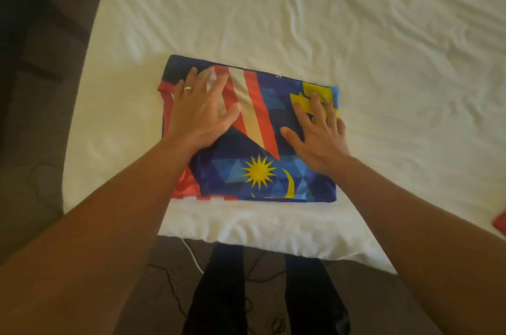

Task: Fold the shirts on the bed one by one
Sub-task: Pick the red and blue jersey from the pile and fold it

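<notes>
A blue shirt (273, 115) with red and white stripes, a yellow star and a crescent lies folded into a rectangle near the front edge of the white bed (356, 33). My left hand (200, 112) lies flat on its left part with fingers spread and straight; a ring is on one finger. My right hand (317, 132) lies flat on the right part, fingers reaching over a yellow patch. Both palms press down on the cloth.
A corner of a red cloth (499, 222) shows at the right edge of the bed. Dark floor with thin cables (169, 280) lies in front of the bed. My legs (219, 293) stand close to the bed's front edge.
</notes>
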Demonstrator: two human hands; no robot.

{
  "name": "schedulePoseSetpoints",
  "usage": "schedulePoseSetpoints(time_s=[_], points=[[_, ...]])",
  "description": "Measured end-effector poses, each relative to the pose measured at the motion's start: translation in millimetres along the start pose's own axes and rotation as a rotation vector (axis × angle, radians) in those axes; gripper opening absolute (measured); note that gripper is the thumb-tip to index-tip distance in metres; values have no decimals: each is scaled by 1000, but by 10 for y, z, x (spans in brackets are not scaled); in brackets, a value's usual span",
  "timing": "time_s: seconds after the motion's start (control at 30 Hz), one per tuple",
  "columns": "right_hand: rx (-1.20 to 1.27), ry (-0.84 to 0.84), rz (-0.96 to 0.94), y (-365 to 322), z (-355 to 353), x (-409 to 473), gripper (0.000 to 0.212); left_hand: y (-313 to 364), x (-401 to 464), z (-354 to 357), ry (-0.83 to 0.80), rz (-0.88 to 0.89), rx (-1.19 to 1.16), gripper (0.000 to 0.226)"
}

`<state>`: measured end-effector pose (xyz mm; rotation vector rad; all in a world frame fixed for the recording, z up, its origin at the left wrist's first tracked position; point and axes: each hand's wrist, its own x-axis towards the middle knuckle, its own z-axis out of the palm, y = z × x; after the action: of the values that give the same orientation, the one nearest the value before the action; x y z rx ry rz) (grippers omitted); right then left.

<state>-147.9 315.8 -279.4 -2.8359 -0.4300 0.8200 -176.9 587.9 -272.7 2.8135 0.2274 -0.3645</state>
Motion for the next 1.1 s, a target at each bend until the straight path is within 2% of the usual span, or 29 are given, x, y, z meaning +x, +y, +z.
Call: schedulePoseSetpoints(time_s=[0.07,0.1,0.13,0.2,0.27,0.33,0.4,0.43,0.5,0.57,0.77,0.87,0.93,1.1], points=[[201,164,105,1,-35,-103,59,9,-163,-29,212,-146,-66,68],[294,234,210,25,-29,-162,55,-14,-261,-30,281,-288,-87,67],[379,275,329,60,-21,-226,52,-32,-364,-47,290,-464,-115,68],[555,276,540,143,18,-337,47,-72,-529,-51,179,-785,-272,74],[753,240,687,136,-14,-375,41,-124,-601,-30,109,-955,-507,76],[954,198,756,56,-79,-351,28,-151,-580,-71,105,-1033,-779,69],[1093,132,809,-24,-138,-301,17,-198,-527,-109,39,-1043,-1020,44],[1152,86,838,-54,-160,-295,22,-209,-519,-135,-34,-1029,-1120,36],[1182,32,860,-82,-186,-281,31,-227,-516,-186,-171,-960,-1223,39],[1096,51,769,-121,-279,-306,18,-219,-535,-252,-211,-878,-1244,38],[979,161,497,-311,-761,-538,12,-9,-664,-775,-49,-676,-1239,12],[930,220,357,-462,-1125,-691,20,151,-783,-1219,27,-603,-1195,10],[911,227,284,-552,-1385,-786,16,205,-908,-1495,65,-564,-1157,4],[925,166,84,-799,-2170,-1003,24,320,-1217,-2204,132,-566,-1121,23]])
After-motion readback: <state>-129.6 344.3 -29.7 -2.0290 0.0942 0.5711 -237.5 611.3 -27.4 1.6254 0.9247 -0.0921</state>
